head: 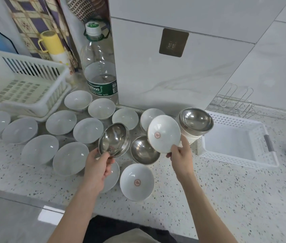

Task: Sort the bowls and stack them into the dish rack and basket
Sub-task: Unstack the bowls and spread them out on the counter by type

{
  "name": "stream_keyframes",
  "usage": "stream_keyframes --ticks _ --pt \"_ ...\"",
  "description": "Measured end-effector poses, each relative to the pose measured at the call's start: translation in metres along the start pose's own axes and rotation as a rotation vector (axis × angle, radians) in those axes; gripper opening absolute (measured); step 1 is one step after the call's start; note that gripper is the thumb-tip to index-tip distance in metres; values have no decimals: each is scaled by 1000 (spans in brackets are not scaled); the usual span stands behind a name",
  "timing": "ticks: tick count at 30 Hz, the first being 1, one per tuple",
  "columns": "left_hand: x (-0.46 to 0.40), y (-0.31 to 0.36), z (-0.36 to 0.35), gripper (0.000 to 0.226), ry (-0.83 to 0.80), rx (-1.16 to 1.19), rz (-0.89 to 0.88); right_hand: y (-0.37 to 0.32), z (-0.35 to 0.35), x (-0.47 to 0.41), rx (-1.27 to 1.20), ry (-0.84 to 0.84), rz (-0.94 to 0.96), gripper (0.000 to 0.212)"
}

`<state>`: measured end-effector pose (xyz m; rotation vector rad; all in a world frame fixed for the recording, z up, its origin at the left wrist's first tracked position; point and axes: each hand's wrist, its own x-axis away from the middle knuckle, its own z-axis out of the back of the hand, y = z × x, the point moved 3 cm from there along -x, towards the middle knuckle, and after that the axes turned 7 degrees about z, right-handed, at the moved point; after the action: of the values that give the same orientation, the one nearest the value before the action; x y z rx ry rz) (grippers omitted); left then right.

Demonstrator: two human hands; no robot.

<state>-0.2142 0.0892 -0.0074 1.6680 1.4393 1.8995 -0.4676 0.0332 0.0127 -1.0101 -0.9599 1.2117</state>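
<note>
Both forearms reached up from the bottom of the frame over the speckled counter (217, 190). At centre, the left hand (97, 170) had its fingers (109, 162) curled round the near rim of a steel bowl (114, 139), thumb inside, tilting it toward the camera. Just right of centre, the right hand (180, 155) pinched the lower edge of a white bowl with a red mark (163, 134), also lifted and tipped up. Sorting seemed barely started: the dish rack (25, 83) at the upper left and the white basket (235, 141) at the right each looked to hold no bowls. About ten plain white bowls (88, 129) sat loose on the counter, spread from the left edge to the centre. A second steel bowl (144, 152) lay between the hands, another marked bowl (137, 182) sat below it, and one more was partly hidden under the left wrist. A short stack topped by a steel bowl (196, 121) stood just beside the basket's left wall, so some grouping had likely begun. Nearly every bowl was left to place.
</note>
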Motion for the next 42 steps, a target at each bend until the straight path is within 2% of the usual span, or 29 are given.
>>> stream_keyframes --ticks 6,16,24,34,42 --pt "9 -11 -2 33 -31 -48 46 49 28 70 95 80 -202 50" --pt "9 -16 2 20 -145 -168 70 64 29 137 159 206 -381 50" --pt "4 -20 2 33 -191 -201 117 64 25 150 200 258 -444 51" --pt "0 -20 -8 31 -261 -263 117 70 23 156 298 209 -484 52" --pt "-1 -19 -42 42 -286 -352 27 70 34 149 379 153 -505 48"
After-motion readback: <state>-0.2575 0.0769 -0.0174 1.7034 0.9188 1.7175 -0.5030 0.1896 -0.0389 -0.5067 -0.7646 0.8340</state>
